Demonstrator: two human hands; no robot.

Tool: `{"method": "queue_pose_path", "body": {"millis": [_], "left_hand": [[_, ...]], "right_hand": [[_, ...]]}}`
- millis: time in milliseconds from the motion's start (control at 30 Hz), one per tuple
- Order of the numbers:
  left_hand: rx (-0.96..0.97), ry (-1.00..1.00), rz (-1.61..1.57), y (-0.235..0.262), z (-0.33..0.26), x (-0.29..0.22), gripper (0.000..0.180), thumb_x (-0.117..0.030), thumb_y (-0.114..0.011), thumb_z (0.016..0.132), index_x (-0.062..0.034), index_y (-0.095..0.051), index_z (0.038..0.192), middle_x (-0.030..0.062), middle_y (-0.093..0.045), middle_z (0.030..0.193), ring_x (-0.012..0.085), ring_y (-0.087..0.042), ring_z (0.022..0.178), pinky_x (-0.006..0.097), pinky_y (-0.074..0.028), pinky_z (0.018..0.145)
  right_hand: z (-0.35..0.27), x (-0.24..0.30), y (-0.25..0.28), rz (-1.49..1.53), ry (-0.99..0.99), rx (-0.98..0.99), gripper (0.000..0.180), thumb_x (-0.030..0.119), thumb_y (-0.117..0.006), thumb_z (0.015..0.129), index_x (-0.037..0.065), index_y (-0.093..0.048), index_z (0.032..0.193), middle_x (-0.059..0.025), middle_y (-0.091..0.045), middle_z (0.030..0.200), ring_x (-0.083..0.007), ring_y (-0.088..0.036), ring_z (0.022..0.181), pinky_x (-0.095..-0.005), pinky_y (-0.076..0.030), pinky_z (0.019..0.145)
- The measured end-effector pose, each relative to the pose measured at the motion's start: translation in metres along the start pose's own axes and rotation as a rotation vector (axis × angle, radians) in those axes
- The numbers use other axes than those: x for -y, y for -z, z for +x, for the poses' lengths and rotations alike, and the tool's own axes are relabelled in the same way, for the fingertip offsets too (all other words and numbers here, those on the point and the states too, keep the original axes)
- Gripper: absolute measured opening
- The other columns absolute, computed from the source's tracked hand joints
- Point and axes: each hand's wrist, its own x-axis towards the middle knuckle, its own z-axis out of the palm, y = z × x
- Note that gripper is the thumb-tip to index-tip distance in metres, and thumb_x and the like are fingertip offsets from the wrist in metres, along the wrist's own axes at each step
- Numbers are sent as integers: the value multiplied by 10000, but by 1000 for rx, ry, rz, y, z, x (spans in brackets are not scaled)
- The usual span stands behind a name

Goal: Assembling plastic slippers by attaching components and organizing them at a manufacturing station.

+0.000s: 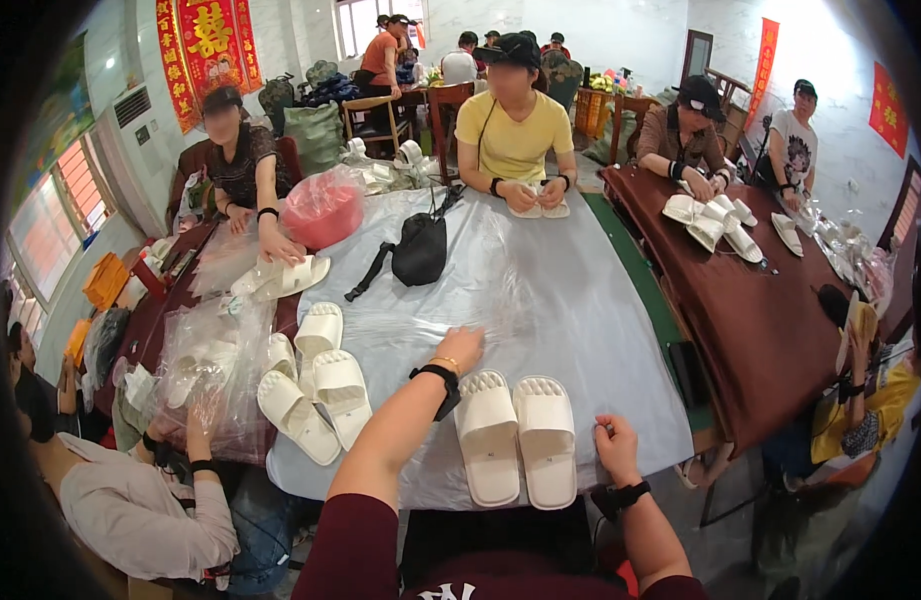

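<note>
A pair of cream-white slippers [489, 440] stands side by side at the table's front edge, toes pointing away from me. Beyond them, my left hand [460, 348] rests with curled fingers on a thin clear plastic bag [405, 328], seemingly gripping it; the fingertips are hard to make out. My right hand [616, 447] hovers by the table's front edge, just right of the slippers, its fingers loosely curled in and nothing visible in them. More white slippers [341, 390] lie in a loose group to the left of my left forearm.
A black bag [420, 248] with straps lies farther back on the plastic-covered table [560, 270]. Behind the left slippers are a pink basin [323, 212] and clear bags [205, 345]. Co-workers handle slippers around this table and at the brown table [760, 340] on the right.
</note>
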Motion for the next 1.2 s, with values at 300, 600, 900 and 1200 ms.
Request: {"method": "queue_pose_path", "body": {"millis": [300,600,900,1200], "left_hand": [[-346,-188,-93,4,4,-28,390,-170,-637,808,-116,-598,1192,137,-583,1153,336,-561,1088,436,-488,912],[-253,39,66,-2,-16,42,133,-193,-627,785,-74,-674,821,124,-627,918,328,-623,866,443,-516,752],[-273,8,-3,23,-12,42,167,-209,-597,799,-77,-693,832,148,-672,866,330,-640,838,450,-508,747],[-475,-49,-136,82,-18,32,146,-159,-572,847,-56,-672,818,171,-667,828,379,-635,791,474,-506,709]], "right_hand": [[-3,-6,1,84,-116,3,118,51,-614,824,15,-676,918,-109,-631,780,-185,-589,597,-310,-468,560],[-3,-4,4,54,-96,-2,108,31,-616,821,14,-675,910,-99,-619,744,-150,-563,562,-291,-452,539],[-2,-5,2,109,-154,13,89,47,-619,828,12,-678,884,-106,-634,755,-167,-571,570,-301,-458,545],[-4,2,4,51,-108,4,102,50,-619,823,6,-682,890,-108,-640,745,-178,-576,571,-302,-463,553]]}}
